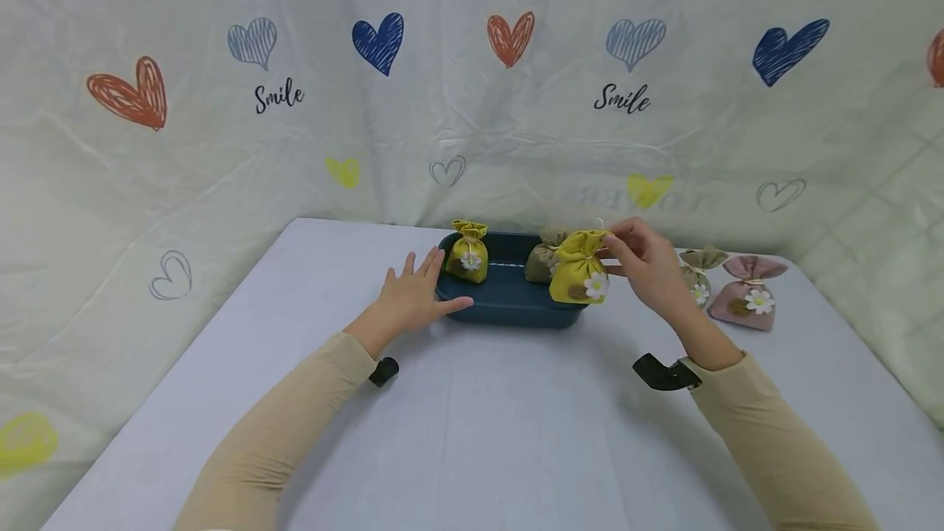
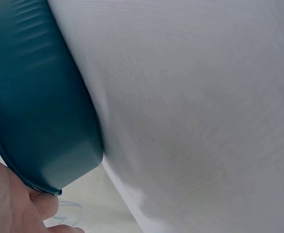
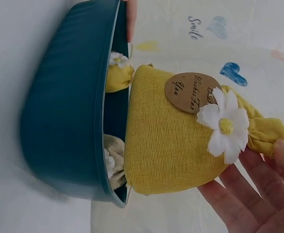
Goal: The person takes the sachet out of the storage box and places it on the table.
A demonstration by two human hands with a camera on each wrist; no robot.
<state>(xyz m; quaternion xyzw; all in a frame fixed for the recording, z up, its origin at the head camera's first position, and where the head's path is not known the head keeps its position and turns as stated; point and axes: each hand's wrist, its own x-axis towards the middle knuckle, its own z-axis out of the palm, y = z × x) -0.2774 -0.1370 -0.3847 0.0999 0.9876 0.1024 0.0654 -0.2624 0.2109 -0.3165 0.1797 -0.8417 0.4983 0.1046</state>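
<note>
My right hand (image 1: 649,262) pinches the gathered neck of a yellow drawstring pouch (image 1: 575,279), which hangs over the right end of a dark teal basin (image 1: 509,314). A white daisy (image 3: 224,125) and a round brown tag (image 3: 188,92) decorate the pouch. Inside the basin, another yellow pouch (image 1: 467,256) stands at the left and a tan pouch (image 1: 541,262) at the right, partly hidden behind the held one. With fingers spread, my left hand (image 1: 413,295) rests at the basin's left end, touching its rim.
Right of the basin, a greenish-beige pouch (image 1: 696,273) and a pink pouch (image 1: 745,301) stand on the white table (image 1: 509,433). Behind the table hangs a pale curtain (image 1: 546,129) printed with hearts and lettering.
</note>
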